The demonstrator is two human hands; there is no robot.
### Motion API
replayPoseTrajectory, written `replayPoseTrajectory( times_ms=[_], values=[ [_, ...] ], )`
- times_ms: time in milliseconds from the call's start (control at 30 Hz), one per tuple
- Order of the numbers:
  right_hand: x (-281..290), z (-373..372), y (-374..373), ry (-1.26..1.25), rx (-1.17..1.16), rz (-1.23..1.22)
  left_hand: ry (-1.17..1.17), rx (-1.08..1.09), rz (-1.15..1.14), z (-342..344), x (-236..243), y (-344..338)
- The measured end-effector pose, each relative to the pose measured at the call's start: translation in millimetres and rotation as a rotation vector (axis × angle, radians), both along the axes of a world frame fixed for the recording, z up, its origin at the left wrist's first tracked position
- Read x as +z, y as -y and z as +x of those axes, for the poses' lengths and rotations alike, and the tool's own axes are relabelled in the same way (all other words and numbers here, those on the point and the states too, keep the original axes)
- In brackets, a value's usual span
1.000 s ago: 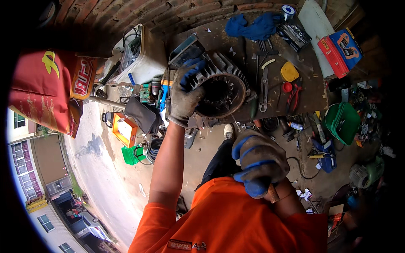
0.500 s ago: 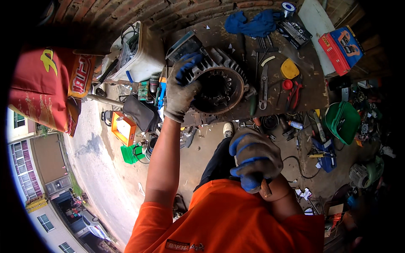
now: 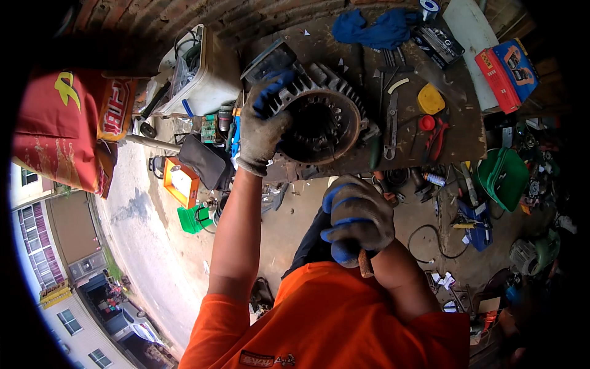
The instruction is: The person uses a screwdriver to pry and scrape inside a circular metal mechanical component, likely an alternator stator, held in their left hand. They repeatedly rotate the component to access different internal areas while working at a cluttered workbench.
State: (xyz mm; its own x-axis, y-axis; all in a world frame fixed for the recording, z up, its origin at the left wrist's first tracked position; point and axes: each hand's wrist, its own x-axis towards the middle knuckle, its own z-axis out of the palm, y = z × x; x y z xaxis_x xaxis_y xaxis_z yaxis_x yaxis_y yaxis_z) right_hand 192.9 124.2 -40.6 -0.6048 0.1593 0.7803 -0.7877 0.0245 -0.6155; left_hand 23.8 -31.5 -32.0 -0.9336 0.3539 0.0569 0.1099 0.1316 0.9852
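A finned metal motor housing [image 3: 350, 125] lies on the dark workbench, its round opening facing up with a toothed ring inside. My left hand [image 3: 263, 126], in a grey and blue work glove, grips the housing's left rim, fingers over the fins and thumb by the opening. Nearer my body, my right hand [image 3: 359, 215], gloved alike, is closed in a fist around a tool handle [image 3: 365, 264]. Only the brown, stick-like end of that handle pokes out below the fist; the rest is hidden, so I cannot tell the tool's kind.
The workbench [image 3: 452, 147] also bears red-handled pliers [image 3: 437, 140], a yellow tape measure [image 3: 431, 99], a blue cloth [image 3: 375, 29] and a socket set [image 3: 438, 44]. A white bucket [image 3: 212, 77] stands left of it. Beyond the bench's right end are a green basket [image 3: 505, 179] and scattered parts on the floor.
My right fist has moved slightly left and up with the handle in it. My left hand keeps its hold on the motor housing. The whole view has shifted a little.
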Motion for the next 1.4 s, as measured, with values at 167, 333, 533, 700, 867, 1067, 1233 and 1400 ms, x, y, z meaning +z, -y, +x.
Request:
replayPoseTrajectory(
  times_ms=[167,333,533,700,867,1067,1233,1400],
  values=[
    [8,10,-12,0.037,0.085,-0.031,-0.063,-0.015,-0.105,-5,-2,1],
    [4,11,-8,0.017,0.045,-0.03,-0.055,-0.023,-0.029,-4,2,-3],
    [1,1,-12,0.042,0.042,-0.026,-0.204,-0.025,-0.133,6,2,-2],
    [6,13,-7,0.004,0.009,-0.033,-0.195,-0.065,-0.072,3,-2,-7],
    [-11,5,0,0.026,-0.01,-0.069,-0.071,-0.016,-0.047,7,2,-6],
    [-18,2,4,0.042,-0.033,-0.032,-0.153,-0.029,-0.074,9,-1,0],
    [-7,7,-4,0.091,0.045,-0.128,-0.175,0.008,-0.106,13,-5,-4],
    [-37,-16,7,0.111,-0.006,-0.173,-0.241,-0.043,-0.107,21,-8,-6]
  ],
)
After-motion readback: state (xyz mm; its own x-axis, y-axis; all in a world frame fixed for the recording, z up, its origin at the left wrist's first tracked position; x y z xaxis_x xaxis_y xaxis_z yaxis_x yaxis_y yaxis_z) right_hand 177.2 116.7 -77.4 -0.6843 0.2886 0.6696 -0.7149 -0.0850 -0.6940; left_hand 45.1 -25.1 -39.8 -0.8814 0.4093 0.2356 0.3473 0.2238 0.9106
